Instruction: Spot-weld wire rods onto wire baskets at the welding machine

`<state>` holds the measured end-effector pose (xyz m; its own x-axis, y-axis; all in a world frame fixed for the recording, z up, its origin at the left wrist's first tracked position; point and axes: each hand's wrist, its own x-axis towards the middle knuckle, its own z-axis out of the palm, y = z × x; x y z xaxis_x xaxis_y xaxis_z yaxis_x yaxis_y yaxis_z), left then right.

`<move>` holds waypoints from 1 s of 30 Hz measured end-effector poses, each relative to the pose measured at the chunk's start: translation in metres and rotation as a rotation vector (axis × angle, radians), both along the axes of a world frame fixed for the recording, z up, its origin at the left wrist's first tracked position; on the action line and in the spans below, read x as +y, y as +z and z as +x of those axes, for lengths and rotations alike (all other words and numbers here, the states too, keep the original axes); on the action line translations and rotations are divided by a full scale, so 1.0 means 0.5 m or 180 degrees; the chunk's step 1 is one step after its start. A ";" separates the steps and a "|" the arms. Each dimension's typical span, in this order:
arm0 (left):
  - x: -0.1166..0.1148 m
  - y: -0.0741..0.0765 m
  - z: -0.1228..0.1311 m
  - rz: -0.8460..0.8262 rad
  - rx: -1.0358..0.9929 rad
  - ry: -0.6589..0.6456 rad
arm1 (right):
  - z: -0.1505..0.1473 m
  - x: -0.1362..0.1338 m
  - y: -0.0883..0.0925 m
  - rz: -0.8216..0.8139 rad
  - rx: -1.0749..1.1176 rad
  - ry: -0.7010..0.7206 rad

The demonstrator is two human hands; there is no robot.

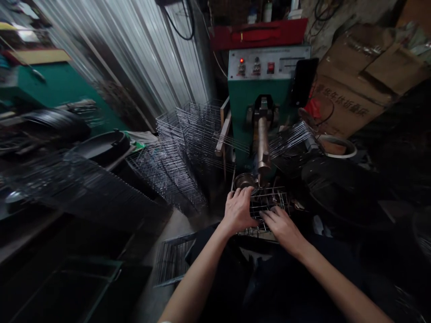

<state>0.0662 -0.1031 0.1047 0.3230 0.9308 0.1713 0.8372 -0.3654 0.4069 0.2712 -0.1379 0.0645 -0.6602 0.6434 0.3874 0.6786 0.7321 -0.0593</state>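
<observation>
Rack: your wire rack (267, 204) lies right under both hands, just below the copper electrode (263, 143).
Left hand (237, 211): fingers spread over the rack's left end, no pinch that I can see.
Right hand (282, 229): fingers spread on top too.

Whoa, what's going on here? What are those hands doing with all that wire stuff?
A person is working at a green machine. Their left hand and right hand are both on a small wire rack, which sits just below the machine's copper-coloured rod. Many more wire racks are piled up to the left, and a cardboard box leans on the right.
</observation>
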 end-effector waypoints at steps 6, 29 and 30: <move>0.003 0.006 0.010 -0.0040 -0.0071 -0.0027 | 0.016 -0.004 -0.001 -0.0005 0.0229 0.0055; 0.061 0.025 0.014 0.0126 -0.0141 -0.0079 | 0.021 0.062 0.007 0.0095 0.0389 -0.0046; 0.062 0.024 0.014 0.0114 -0.0143 -0.0073 | 0.020 0.063 0.010 0.0076 0.0396 -0.0061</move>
<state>0.0733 -0.0720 0.1168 0.3354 0.9162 0.2191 0.8096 -0.3993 0.4302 0.2811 -0.1066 0.0697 -0.5938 0.6450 0.4809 0.6810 0.7213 -0.1265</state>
